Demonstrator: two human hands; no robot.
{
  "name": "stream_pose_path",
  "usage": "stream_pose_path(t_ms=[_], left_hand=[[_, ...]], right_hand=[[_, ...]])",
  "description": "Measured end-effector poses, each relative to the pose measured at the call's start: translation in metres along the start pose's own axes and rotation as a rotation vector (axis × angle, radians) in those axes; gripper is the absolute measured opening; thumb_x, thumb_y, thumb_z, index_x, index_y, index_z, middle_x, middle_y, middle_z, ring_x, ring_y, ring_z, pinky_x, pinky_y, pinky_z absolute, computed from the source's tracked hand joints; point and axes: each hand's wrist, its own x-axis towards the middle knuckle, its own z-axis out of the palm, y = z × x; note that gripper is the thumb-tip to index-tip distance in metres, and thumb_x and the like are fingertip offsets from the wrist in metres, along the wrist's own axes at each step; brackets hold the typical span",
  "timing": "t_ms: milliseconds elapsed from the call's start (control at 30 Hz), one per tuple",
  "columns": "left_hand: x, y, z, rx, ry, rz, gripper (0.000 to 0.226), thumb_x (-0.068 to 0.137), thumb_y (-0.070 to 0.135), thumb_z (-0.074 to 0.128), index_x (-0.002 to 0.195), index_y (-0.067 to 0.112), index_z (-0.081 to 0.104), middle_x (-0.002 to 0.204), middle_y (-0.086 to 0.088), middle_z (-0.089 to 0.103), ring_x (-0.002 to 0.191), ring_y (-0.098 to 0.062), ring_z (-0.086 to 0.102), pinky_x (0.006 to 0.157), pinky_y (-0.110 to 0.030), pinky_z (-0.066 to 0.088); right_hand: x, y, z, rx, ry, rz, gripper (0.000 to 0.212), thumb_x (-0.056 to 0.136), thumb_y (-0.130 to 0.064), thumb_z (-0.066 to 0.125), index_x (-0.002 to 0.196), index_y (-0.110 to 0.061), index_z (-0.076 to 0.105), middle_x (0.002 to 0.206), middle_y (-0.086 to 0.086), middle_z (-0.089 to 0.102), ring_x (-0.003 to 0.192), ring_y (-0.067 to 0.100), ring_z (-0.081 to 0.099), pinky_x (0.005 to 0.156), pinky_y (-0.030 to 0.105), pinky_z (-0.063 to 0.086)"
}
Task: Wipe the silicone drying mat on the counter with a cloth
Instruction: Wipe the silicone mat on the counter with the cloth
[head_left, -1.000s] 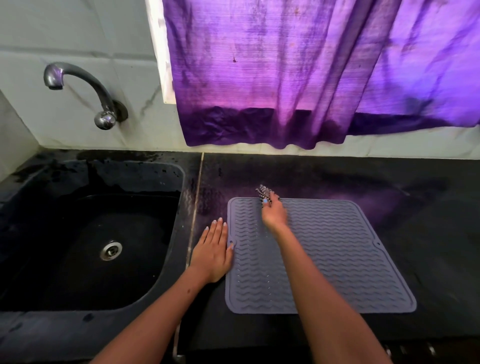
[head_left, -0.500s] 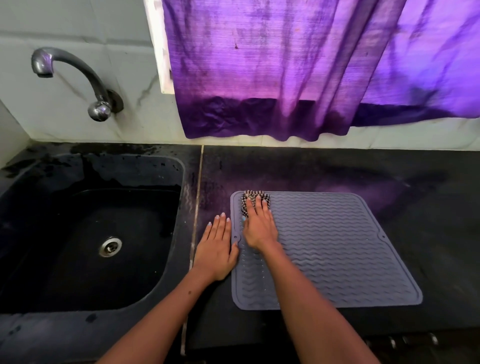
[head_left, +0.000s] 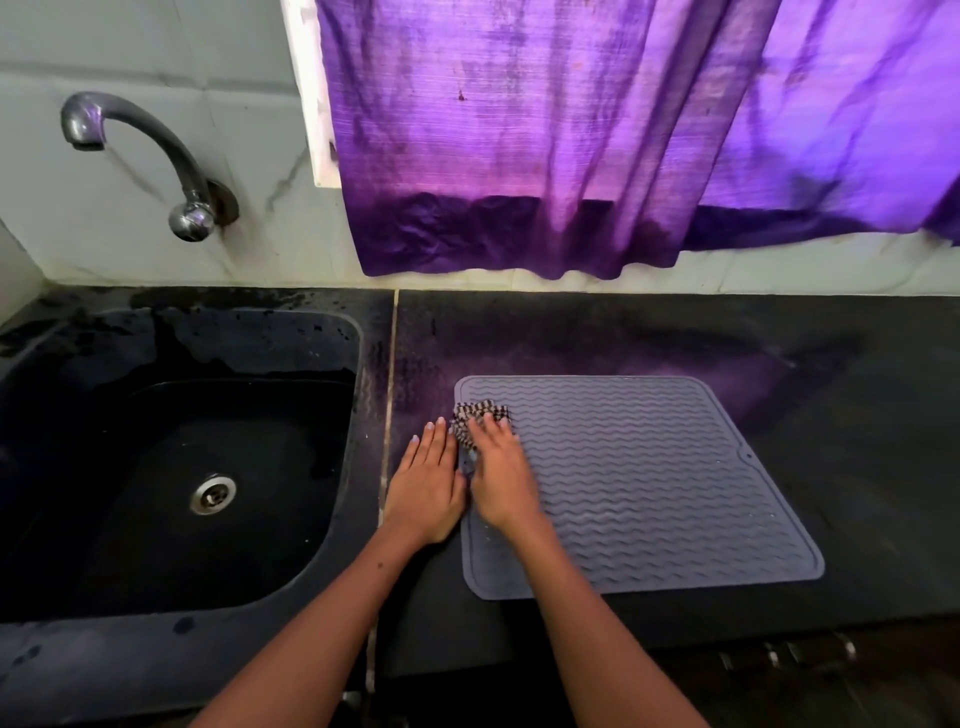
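Note:
A grey silicone drying mat (head_left: 649, 483) with wavy ridges lies flat on the black counter (head_left: 857, 415). A small checked cloth (head_left: 475, 415) sits bunched on the mat near its far left corner. My right hand (head_left: 501, 478) lies flat over the cloth with straight fingers and presses it onto the mat; only the cloth's far end shows past the fingertips. My left hand (head_left: 428, 486) rests flat on the counter against the mat's left edge, fingers straight and together.
A black sink (head_left: 171, 467) with a metal drain (head_left: 213, 493) fills the left side. A curved metal tap (head_left: 140, 156) comes out of the tiled wall above it. A purple curtain (head_left: 597, 130) hangs above the counter's back edge.
My right hand has slid the cloth from the mat's far left corner back toward me along the left edge. My left hand stays flat beside the mat.

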Motion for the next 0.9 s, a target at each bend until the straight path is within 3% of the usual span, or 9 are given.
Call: stream_pose_path(t_ms=[233, 500, 600, 667, 700, 767, 900], left_hand=[[-0.002, 0.002, -0.001, 0.013, -0.015, -0.009, 0.090, 0.068, 0.043, -0.022, 0.147, 0.005, -0.002, 0.157, -0.010, -0.007, 0.145, -0.018, -0.009, 0.114, -0.030, -0.012], [-0.003, 0.001, 0.001, 0.001, -0.017, -0.005, 0.090, 0.069, 0.045, -0.021, 0.147, 0.004, -0.002, 0.157, -0.010, -0.005, 0.145, -0.019, -0.008, 0.114, -0.031, -0.011], [-0.002, 0.000, 0.001, -0.001, -0.019, 0.000, 0.089, 0.070, 0.045, -0.019, 0.147, 0.005, 0.000, 0.157, -0.010, -0.004, 0.145, -0.019, -0.007, 0.114, -0.030, -0.011], [-0.003, 0.000, 0.002, -0.021, -0.014, -0.004, 0.089, 0.070, 0.046, -0.017, 0.147, 0.005, 0.001, 0.157, -0.009, -0.004, 0.145, -0.018, -0.006, 0.114, -0.030, -0.010], [-0.003, 0.000, 0.002, -0.030, -0.011, -0.006, 0.089, 0.071, 0.047, -0.017, 0.147, 0.006, 0.002, 0.157, -0.009, -0.003, 0.145, -0.018, -0.006, 0.114, -0.030, -0.010], [-0.003, 0.000, 0.001, -0.043, -0.008, -0.011, 0.089, 0.072, 0.048, -0.016, 0.148, 0.006, 0.004, 0.157, -0.008, -0.002, 0.145, -0.018, -0.005, 0.115, -0.030, -0.009], [-0.004, 0.001, 0.001, -0.053, 0.014, -0.019, 0.089, 0.073, 0.048, -0.014, 0.148, 0.006, 0.007, 0.157, -0.008, 0.002, 0.145, -0.017, -0.002, 0.114, -0.029, -0.009]], right_hand=[[-0.006, 0.004, 0.007, -0.184, -0.064, -0.018, 0.061, 0.097, -0.021, 0.037, 0.151, -0.019, 0.008, 0.159, 0.003, -0.001, 0.147, 0.017, -0.005, 0.118, 0.031, -0.005], [0.001, 0.003, 0.000, -0.106, -0.177, 0.026, 0.061, 0.098, -0.022, 0.037, 0.151, -0.022, 0.005, 0.159, 0.001, -0.007, 0.147, 0.016, -0.008, 0.119, 0.033, -0.005], [0.003, -0.001, -0.010, 0.304, -0.088, 0.132, 0.051, 0.098, -0.012, 0.038, 0.147, -0.018, 0.025, 0.158, 0.003, 0.016, 0.146, 0.018, 0.011, 0.120, 0.032, 0.007], [0.003, -0.002, -0.021, 0.673, 0.068, 0.311, 0.045, 0.099, -0.009, 0.038, 0.143, -0.013, 0.035, 0.151, 0.005, 0.033, 0.140, 0.019, 0.029, 0.113, 0.024, 0.019], [0.003, 0.000, -0.026, 0.710, 0.135, 0.349, 0.044, 0.099, -0.009, 0.038, 0.143, -0.011, 0.035, 0.150, 0.006, 0.035, 0.139, 0.018, 0.031, 0.112, 0.023, 0.021], [-0.002, 0.005, -0.034, 0.488, 0.144, 0.286, 0.047, 0.099, -0.009, 0.036, 0.146, -0.011, 0.030, 0.154, 0.006, 0.027, 0.143, 0.018, 0.022, 0.119, 0.029, 0.014], [-0.025, 0.019, -0.024, -0.049, -0.044, 0.077, 0.055, 0.099, -0.012, 0.032, 0.150, -0.015, 0.010, 0.159, 0.005, 0.003, 0.147, 0.019, -0.002, 0.120, 0.033, -0.004]])
